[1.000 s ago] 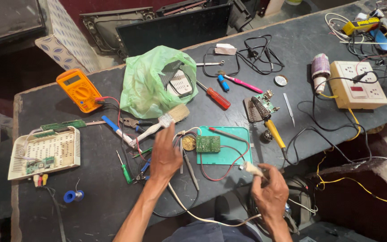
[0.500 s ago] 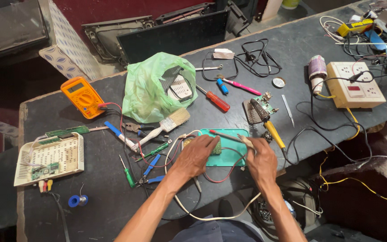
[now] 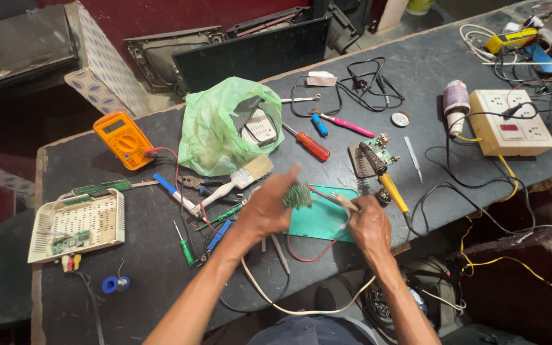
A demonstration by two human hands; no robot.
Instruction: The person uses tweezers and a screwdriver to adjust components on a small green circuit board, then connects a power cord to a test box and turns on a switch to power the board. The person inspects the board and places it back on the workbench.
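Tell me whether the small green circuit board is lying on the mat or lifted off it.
Lifted: the left hand holds the circuit board up, above the teal mat.

Dark workbench (image 3: 129,255) — bearing: orange multimeter (image 3: 122,138), green plastic bag (image 3: 220,128), paintbrush (image 3: 241,179), red-handled screwdriver (image 3: 308,143), teal mat (image 3: 321,220), white perforated casing (image 3: 76,225), blue solder spool (image 3: 115,283), cream socket board (image 3: 510,121) — cables throughout.
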